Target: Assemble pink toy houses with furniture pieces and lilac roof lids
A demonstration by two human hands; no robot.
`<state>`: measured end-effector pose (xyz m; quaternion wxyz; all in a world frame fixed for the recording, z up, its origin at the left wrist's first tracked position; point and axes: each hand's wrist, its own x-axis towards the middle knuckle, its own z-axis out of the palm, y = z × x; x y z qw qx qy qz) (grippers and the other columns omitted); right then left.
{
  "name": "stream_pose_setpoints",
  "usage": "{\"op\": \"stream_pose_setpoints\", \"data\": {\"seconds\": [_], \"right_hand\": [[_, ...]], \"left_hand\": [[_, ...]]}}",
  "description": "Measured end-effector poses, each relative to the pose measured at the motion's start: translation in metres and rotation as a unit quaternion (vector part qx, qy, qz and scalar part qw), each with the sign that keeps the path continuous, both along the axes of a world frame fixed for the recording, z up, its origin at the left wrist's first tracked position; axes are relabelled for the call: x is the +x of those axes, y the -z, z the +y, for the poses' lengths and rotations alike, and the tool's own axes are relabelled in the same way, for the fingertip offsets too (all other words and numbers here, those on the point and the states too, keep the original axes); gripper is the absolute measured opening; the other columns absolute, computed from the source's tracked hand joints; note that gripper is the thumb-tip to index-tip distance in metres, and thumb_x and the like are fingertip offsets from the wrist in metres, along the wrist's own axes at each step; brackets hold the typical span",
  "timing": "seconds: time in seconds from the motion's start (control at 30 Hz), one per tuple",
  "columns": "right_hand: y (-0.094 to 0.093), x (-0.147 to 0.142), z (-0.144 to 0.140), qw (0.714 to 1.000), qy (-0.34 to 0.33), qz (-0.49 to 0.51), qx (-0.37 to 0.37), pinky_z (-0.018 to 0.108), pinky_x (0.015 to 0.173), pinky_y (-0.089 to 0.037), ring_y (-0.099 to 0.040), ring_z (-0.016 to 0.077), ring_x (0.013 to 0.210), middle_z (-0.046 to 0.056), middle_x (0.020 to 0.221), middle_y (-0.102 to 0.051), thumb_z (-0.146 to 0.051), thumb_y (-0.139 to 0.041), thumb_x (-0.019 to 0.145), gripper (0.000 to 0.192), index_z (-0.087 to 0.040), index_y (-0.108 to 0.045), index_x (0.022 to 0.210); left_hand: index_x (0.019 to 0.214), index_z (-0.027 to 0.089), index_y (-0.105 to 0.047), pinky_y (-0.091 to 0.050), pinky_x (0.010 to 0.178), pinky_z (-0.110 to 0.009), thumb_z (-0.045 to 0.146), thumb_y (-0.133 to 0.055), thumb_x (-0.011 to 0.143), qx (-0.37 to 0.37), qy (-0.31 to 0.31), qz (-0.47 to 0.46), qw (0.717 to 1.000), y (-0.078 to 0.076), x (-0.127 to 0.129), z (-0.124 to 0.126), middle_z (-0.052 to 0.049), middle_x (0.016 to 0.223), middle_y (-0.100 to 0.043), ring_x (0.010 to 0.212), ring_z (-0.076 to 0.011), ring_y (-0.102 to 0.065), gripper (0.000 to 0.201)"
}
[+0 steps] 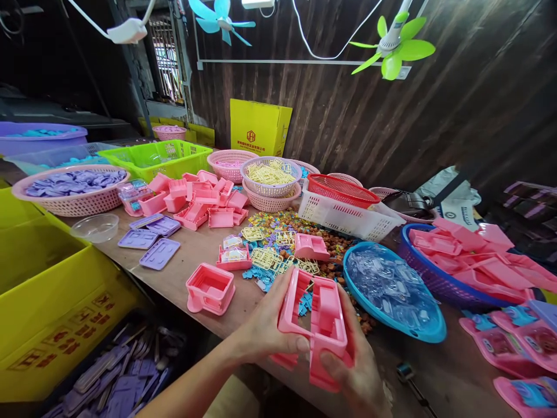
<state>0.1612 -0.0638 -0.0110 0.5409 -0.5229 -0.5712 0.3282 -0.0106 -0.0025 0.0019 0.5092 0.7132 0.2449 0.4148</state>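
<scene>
Lower centre of frame: your left hand (pixel 261 325) and right hand (pixel 357 371) both clamp the same pink plastic housing (pixel 315 316), held just above the near edge of the surface (pixel 187 261).

Left hand: comes in from lower left, fingers curled round the housing's left wall, thumb pressed on its lower left corner. Narrow grip, fully closed on the part.

Housing: sits between the two hands, open side facing you, long axis running away from you, tilted slightly toward upper left of frame. Touching both palms, so neither hand is nearer.

Right hand: comes up from bottom right, thumb on the lower front face, remaining fingers wrapped behind the right wall and mostly hidden. Also closed on the part.

Nearby on the surface, left to right: a loose pink tray part (pixel 210 287) just left of your left hand, yellow sprue frames (pixel 278 258) just beyond the housing, and the blue basket of clear pieces (pixel 394 290) right of it, close but apart.
</scene>
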Motion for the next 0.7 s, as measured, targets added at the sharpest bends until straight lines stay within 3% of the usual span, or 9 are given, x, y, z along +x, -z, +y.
{"op": "stream_pose_setpoints", "data": {"seconds": [0.2, 0.5, 0.7], "right_hand": [[-0.009, -0.008, -0.005, 0.999, 0.023, -0.005, -0.026, 0.049, 0.107, -0.028, -0.031, 0.0352, 0.132, 0.01, 0.146, -0.032, -0.064, -0.061, 0.067, 0.093, -0.023, -0.025, 0.143], [-0.016, -0.008, -0.005, 0.999, -0.008, 0.008, -0.042, 0.043, 0.103, -0.036, -0.034, 0.0322, 0.131, 0.01, 0.143, -0.037, -0.065, -0.059, 0.069, 0.092, -0.024, -0.023, 0.142], [-0.018, -0.006, -0.003, 0.997, -0.014, 0.056, -0.055, 0.041, 0.096, -0.044, -0.044, 0.0313, 0.124, 0.009, 0.143, -0.038, -0.061, -0.064, 0.068, 0.087, -0.027, -0.027, 0.14]], "left_hand": [[0.143, 0.019, -0.023, -0.012, 0.113, -0.047, 0.076, -0.058, 0.059, -0.013, -0.005, 0.007, 1.0, 0.003, 0.001, 0.001, -0.012, 0.148, -0.024, 0.137, -0.0325, -0.017, 0.108], [0.139, 0.02, -0.031, -0.021, 0.11, -0.047, 0.073, -0.06, 0.061, -0.031, 0.02, -0.029, 0.999, -0.009, 0.004, -0.002, -0.011, 0.14, -0.036, 0.13, -0.0327, -0.03, 0.099], [0.136, 0.018, -0.037, -0.021, 0.109, -0.045, 0.077, -0.053, 0.062, -0.069, 0.03, -0.04, 0.996, -0.013, 0.008, -0.002, -0.012, 0.138, -0.038, 0.128, -0.0335, -0.032, 0.095]]}}
